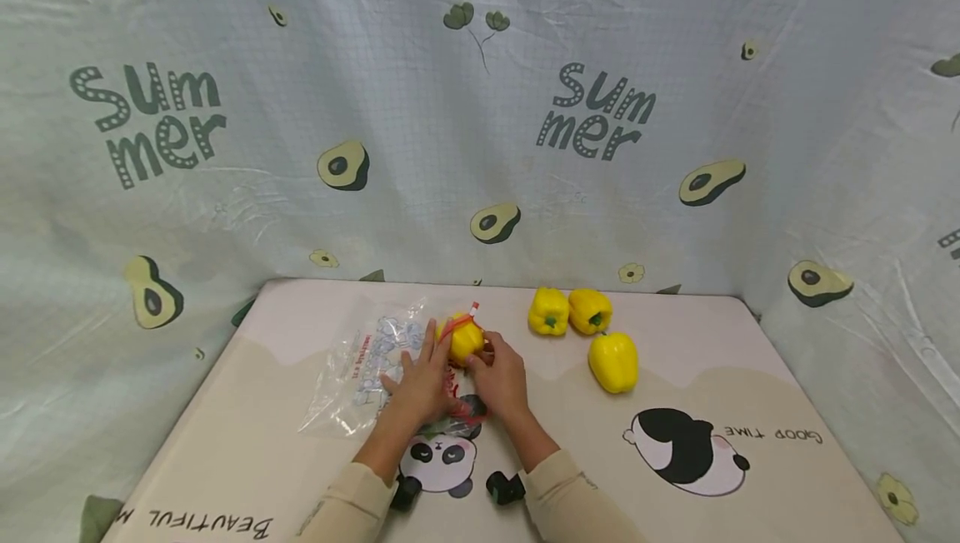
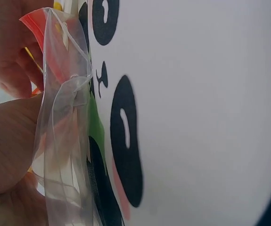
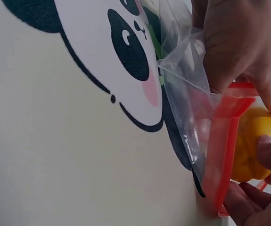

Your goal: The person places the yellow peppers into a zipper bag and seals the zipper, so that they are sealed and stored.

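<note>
A yellow bell pepper [image 1: 467, 341] sits within the red-edged mouth of a clear plastic zip bag [image 1: 339, 397], which lies flat on the table. My left hand [image 1: 422, 389] rests over the bag, its fingers spread and straight, against the bag's mouth. From the right, my right hand [image 1: 504, 378] holds the pepper; in the right wrist view its thumb presses the pepper [image 3: 250, 136] and its other fingers lie by the red rim [image 3: 225, 160]. Clear plastic [image 2: 64, 160] partly covers the left hand in the left wrist view.
Three more yellow bell peppers stand to the right: one at the back [image 1: 548, 311], one beside it [image 1: 590, 311] and one nearer [image 1: 614, 362]. The pale table [image 1: 750, 360] has printed pandas. Behind hangs a patterned cloth [image 1: 420, 110].
</note>
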Motion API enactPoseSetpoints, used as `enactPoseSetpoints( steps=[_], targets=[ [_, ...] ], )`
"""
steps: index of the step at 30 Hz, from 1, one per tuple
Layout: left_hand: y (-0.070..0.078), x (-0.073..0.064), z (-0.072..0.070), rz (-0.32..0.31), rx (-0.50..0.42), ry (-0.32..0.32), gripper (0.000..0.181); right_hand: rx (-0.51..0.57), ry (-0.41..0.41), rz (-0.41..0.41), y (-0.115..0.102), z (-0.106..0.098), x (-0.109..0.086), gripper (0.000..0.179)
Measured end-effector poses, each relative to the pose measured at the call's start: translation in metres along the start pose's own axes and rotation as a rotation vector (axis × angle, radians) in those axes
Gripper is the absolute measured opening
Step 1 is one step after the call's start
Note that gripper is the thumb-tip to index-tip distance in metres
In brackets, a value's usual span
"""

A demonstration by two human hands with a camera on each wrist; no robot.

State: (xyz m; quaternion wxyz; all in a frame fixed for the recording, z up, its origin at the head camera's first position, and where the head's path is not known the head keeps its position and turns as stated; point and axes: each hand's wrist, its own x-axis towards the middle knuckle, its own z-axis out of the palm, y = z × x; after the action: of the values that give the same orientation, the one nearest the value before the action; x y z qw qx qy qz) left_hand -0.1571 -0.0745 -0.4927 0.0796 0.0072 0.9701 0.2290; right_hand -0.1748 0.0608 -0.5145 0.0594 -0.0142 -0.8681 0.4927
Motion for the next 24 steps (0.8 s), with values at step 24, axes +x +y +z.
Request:
enactPoseSetpoints(
  steps=[24],
  targets=[
    [0.0003,-0.0032,0.0003,0.003,0.005,0.028,0.114,-0.159,-0.027,0.048,-0.0050,0.0054,0.0069,0.051]
  ],
)
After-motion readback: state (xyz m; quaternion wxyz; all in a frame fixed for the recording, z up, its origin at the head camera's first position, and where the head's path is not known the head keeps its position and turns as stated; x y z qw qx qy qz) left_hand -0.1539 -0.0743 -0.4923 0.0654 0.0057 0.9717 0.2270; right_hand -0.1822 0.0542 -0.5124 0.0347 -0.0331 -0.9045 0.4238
